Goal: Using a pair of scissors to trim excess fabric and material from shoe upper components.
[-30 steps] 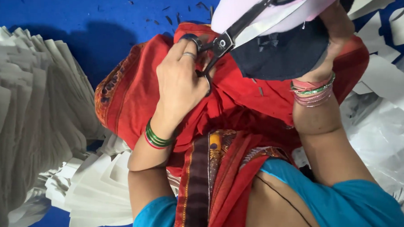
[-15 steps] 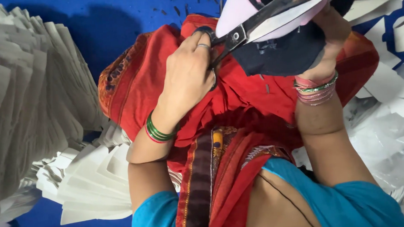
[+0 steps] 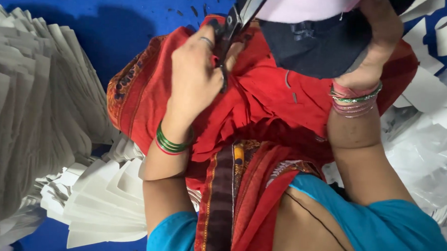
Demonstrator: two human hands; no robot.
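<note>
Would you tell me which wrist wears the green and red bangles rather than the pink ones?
The left hand wrist, the hand holding the scissors, wears the green and red bangles; the right hand wrist has pink bangles.

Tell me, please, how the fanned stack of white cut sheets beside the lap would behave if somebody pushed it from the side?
The white cut sheets would probably slide and fan out further, since they already lie splayed and loose. Each looks thin and fairly stiff, holding flat edges, so likely light. Their smooth faces suggest they slip easily.

Bright, even light – a soft shadow falls on the blue floor [image 3: 106, 40] far left; edges slightly blurred.
</note>
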